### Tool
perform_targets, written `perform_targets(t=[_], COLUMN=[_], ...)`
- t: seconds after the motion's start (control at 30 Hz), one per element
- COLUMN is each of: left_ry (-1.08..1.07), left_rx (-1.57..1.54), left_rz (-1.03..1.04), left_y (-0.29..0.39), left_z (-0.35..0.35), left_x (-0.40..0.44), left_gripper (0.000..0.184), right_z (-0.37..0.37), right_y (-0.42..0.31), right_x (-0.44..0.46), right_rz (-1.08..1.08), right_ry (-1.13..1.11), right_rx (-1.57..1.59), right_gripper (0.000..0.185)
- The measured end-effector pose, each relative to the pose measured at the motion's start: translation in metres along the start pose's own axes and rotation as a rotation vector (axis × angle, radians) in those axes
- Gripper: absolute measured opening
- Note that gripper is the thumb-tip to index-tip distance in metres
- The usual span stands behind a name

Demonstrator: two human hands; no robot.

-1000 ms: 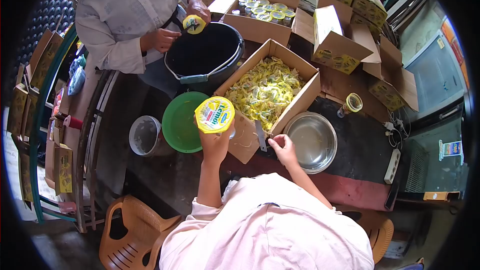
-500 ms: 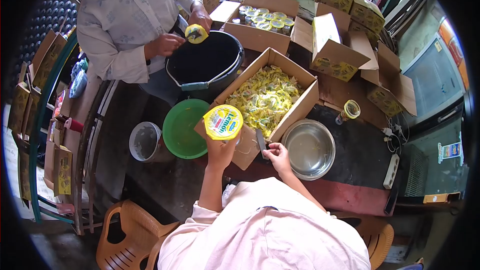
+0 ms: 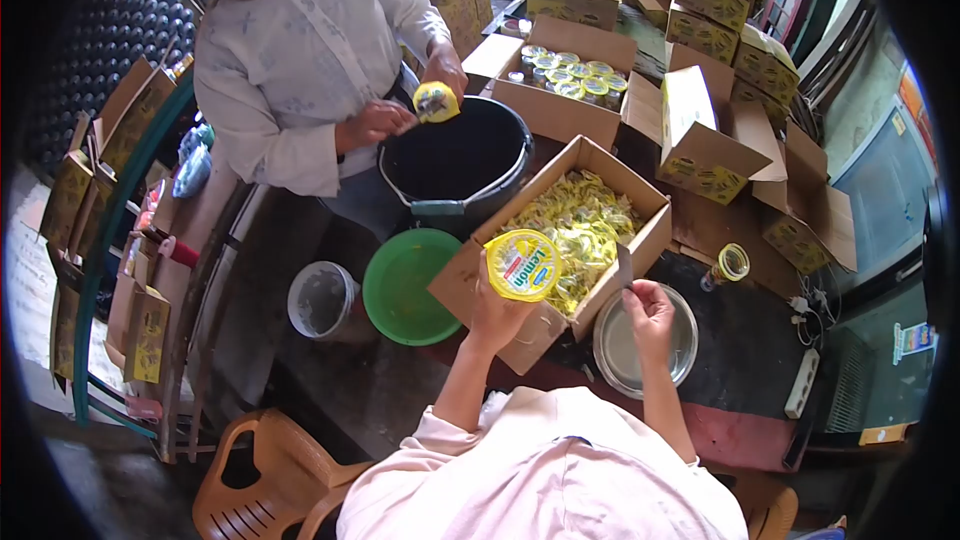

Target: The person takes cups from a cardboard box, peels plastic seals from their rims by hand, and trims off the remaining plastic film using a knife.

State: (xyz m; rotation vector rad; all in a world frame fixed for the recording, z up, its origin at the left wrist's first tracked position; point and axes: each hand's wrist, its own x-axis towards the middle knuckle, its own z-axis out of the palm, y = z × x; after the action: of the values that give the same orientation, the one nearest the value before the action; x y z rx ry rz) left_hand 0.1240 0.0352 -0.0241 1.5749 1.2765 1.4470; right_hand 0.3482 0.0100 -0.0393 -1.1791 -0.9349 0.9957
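My left hand [image 3: 493, 318] is wrapped round a cup whose yellow lid [image 3: 522, 265] reads "Lemon" and faces up. This cup is over the near left side of an open carton [image 3: 652, 232] full of crumpled yellow wrappers [image 3: 578, 225]. Between the fingers of my right hand [image 3: 650, 310] is a flat metal blade [image 3: 625, 265], pointing up beside the carton's right wall. Below that hand sits a round steel bowl [image 3: 612, 348], partly covered by it.
A co-worker [image 3: 290, 50] works with a yellow-lidded cup [image 3: 436, 102] over a black bucket [image 3: 455, 155]. Nearby are a green basin [image 3: 405, 285], a white bucket [image 3: 318, 298], a carton of lidded cups [image 3: 555, 120], a single cup [image 3: 732, 262] and a power strip [image 3: 802, 382].
The camera view has shifted. My right hand has lifted the blade from beside the carton's near corner to above the bowl's edge. My left hand still holds the cup, now more over the carton.
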Motion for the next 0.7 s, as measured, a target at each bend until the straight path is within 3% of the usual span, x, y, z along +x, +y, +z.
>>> perform_targets(t=[0.1, 0.17, 0.3, 0.4, 0.43, 0.53, 0.63, 0.7], left_ry=[0.008, 0.037, 0.031, 0.034, 0.05, -0.053, -0.103, -0.13], left_rx=[-0.057, -0.291, 0.024, -0.153, -0.028, -0.04, -0.242, -0.205], left_rz=[-0.015, -0.038, 0.15, 0.201, 0.28, 0.207, 0.103, 0.079], left_y=[0.013, 0.034, 0.043, 0.015, 0.002, -0.026, -0.053, -0.072], left_z=[-0.015, -0.027, -0.058, -0.069, -0.074, -0.078, -0.071, -0.068], left_x=[0.023, 0.05, 0.11, 0.146, 0.158, 0.173, 0.18, 0.181], left_gripper=[0.072, 0.062, 0.052, 0.05, 0.051, 0.054, 0.054, 0.054], right_z=[0.011, 0.016, 0.032, 0.049, 0.059, 0.095, 0.132, 0.152], right_y=[-0.022, -0.024, -0.039, -0.043, -0.047, -0.073, -0.093, -0.094], right_x=[0.005, 0.012, 0.031, 0.051, 0.057, 0.074, 0.088, 0.104], right_rz=[-0.033, -0.063, -0.094, -0.144, -0.158, -0.4, -0.378, -0.596], right_ry=[-0.027, -0.03, -0.015, -0.018, -0.039, -0.11, -0.17, -0.266], right_rx=[-0.035, -0.053, -0.119, -0.207, -0.177, -0.398, -0.452, -0.502], right_gripper=[0.006, 0.006, 0.007, 0.007, 0.006, 0.009, 0.024, 0.032])
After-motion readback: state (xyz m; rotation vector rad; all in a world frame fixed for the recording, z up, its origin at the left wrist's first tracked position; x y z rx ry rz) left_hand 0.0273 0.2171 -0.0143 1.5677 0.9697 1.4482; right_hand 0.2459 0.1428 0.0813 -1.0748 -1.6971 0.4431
